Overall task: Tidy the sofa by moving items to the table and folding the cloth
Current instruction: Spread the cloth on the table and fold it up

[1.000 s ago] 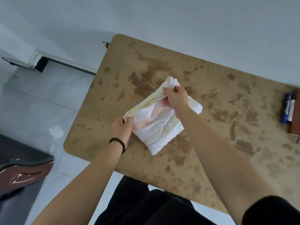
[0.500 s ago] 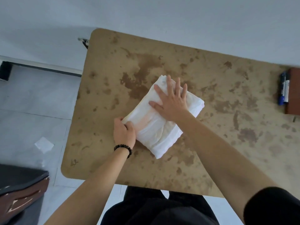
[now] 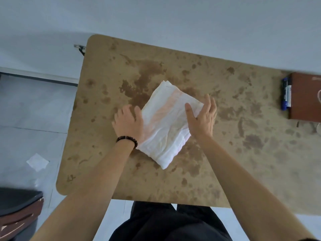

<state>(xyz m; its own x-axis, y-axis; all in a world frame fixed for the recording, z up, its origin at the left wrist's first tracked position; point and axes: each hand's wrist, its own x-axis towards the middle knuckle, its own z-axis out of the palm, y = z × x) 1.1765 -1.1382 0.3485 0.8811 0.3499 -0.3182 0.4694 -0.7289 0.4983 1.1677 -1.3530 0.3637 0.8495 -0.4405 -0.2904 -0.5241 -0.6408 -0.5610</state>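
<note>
Stained table (image 3: 243,153), folded cloth (image 3: 166,122) flanked by left hand (image 3: 128,122) and right hand (image 3: 202,119), fingers relaxed, marker (image 3: 285,94) label illegible.

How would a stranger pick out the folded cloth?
Find the stained tan tabletop; near its middle, between the left hand and right hand, lies the folded white cloth with a faded pink stripe. It alone is soft and pale, unlike the reddish-brown box at the right edge.

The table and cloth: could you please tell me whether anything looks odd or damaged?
The table is blotched with dark brown stains, the cloth bears a faint orange streak, and a white scrap lies on the floor.
</note>
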